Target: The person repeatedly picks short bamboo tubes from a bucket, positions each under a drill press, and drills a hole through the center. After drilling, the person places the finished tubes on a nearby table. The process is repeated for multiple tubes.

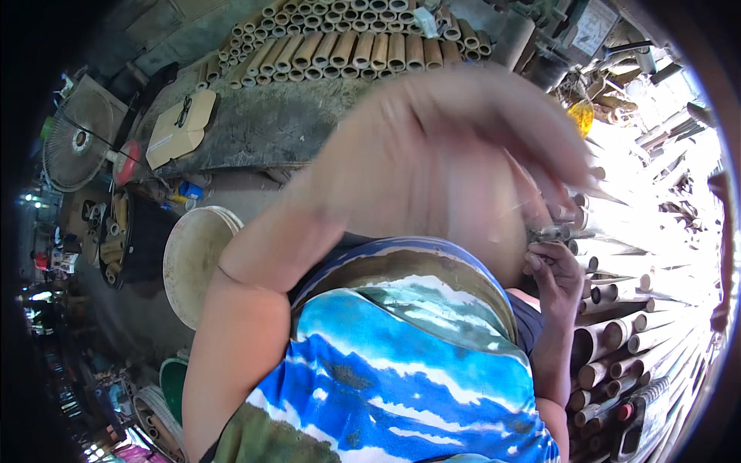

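My left hand [455, 147] is raised close in front of the view, its fingers smeared by motion, so I cannot tell what it holds. It covers much of the middle. Lower and to the right, my right hand [557, 270] is closed, with thumb and fingers pinched together. Something small and greyish shows at its fingertips, too unclear to name. Beside the right hand lie the cut ends of a pile of bamboo poles [617, 332]. Blue and white patterned cloth [401, 370] covers my body below both hands.
Short bamboo tubes [340, 50] are stacked along the back of a dark bench [262, 127]. A cardboard piece [181, 131] with a dark object on it lies on the bench's left end. A white bucket [193, 262] and a fan [77, 143] stand at left.
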Action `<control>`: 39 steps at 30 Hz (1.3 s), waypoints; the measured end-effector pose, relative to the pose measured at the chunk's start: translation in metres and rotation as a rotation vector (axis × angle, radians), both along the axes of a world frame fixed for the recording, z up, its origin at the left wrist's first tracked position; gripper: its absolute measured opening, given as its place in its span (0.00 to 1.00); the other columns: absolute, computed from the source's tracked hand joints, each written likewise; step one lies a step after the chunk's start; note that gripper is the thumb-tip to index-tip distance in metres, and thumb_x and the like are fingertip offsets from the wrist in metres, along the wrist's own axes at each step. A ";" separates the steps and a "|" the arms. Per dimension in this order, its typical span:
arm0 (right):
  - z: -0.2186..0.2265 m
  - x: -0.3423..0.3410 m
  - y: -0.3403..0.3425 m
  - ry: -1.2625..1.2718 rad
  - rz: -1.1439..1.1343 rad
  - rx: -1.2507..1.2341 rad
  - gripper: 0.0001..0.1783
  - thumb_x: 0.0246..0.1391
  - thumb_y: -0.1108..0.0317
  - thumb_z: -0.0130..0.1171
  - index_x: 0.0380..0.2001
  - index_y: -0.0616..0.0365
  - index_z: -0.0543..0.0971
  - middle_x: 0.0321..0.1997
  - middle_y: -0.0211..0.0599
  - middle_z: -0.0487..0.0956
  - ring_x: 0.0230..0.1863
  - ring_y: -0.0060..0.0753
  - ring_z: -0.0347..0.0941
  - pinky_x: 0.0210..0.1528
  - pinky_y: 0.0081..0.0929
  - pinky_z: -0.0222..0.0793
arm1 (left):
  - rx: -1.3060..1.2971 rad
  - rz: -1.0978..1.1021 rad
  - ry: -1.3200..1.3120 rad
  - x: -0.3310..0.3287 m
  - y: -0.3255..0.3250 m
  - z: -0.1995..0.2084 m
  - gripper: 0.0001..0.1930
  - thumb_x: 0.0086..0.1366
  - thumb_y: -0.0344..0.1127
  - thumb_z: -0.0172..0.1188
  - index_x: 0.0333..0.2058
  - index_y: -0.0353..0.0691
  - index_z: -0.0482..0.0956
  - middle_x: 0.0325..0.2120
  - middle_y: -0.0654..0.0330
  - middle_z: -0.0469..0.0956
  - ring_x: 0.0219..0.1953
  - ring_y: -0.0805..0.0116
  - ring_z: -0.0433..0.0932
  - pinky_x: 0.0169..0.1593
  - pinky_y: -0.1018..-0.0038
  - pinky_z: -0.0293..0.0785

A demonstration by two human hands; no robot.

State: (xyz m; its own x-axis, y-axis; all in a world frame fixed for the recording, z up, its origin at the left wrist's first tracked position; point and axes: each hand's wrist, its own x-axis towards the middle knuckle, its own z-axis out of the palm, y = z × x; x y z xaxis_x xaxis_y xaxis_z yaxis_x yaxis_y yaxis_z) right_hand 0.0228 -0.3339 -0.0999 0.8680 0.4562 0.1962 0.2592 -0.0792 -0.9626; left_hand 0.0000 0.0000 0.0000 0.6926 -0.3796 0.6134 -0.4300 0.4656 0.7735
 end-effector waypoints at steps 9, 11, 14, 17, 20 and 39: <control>-0.073 0.032 -0.037 0.272 -0.174 -0.146 0.08 0.62 0.73 0.60 0.43 0.63 0.82 0.33 0.25 0.81 0.28 0.13 0.72 0.31 0.15 0.66 | 1.681 0.968 0.216 0.129 0.110 -0.226 0.35 0.57 0.28 0.60 0.66 0.47 0.66 0.64 0.50 0.69 0.64 0.48 0.70 0.67 0.57 0.68; -0.079 0.033 -0.034 0.255 -0.149 -0.197 0.08 0.62 0.73 0.60 0.43 0.63 0.82 0.32 0.25 0.81 0.29 0.14 0.72 0.31 0.16 0.68 | 1.704 0.961 0.233 0.131 0.116 -0.242 0.35 0.57 0.28 0.60 0.66 0.48 0.65 0.63 0.50 0.70 0.63 0.48 0.71 0.66 0.57 0.69; -0.087 0.035 -0.022 0.261 -0.102 -0.215 0.09 0.61 0.71 0.62 0.43 0.62 0.82 0.32 0.26 0.81 0.30 0.14 0.73 0.33 0.17 0.69 | 1.607 0.956 0.315 0.122 0.115 -0.231 0.34 0.58 0.29 0.62 0.65 0.47 0.65 0.61 0.50 0.72 0.62 0.47 0.72 0.63 0.57 0.71; -0.086 0.047 -0.005 0.175 -0.050 -0.261 0.11 0.60 0.72 0.63 0.45 0.63 0.81 0.32 0.30 0.81 0.34 0.19 0.76 0.39 0.21 0.74 | 1.325 1.023 0.280 0.107 0.096 -0.206 0.34 0.57 0.34 0.68 0.63 0.45 0.67 0.57 0.49 0.75 0.58 0.46 0.76 0.59 0.56 0.74; -0.079 0.063 0.023 0.083 -0.035 -0.291 0.17 0.58 0.68 0.65 0.50 0.60 0.79 0.36 0.35 0.83 0.39 0.26 0.80 0.44 0.26 0.76 | 0.995 1.003 0.243 0.101 0.064 -0.192 0.38 0.53 0.38 0.74 0.62 0.44 0.67 0.54 0.48 0.78 0.55 0.47 0.79 0.57 0.58 0.75; -0.067 0.135 0.113 -0.034 -0.177 -0.264 0.36 0.48 0.53 0.75 0.56 0.58 0.73 0.49 0.50 0.82 0.54 0.51 0.79 0.55 0.42 0.74 | 0.611 0.701 0.325 0.135 -0.066 -0.209 0.28 0.65 0.25 0.60 0.64 0.40 0.67 0.56 0.52 0.78 0.57 0.61 0.76 0.60 0.65 0.72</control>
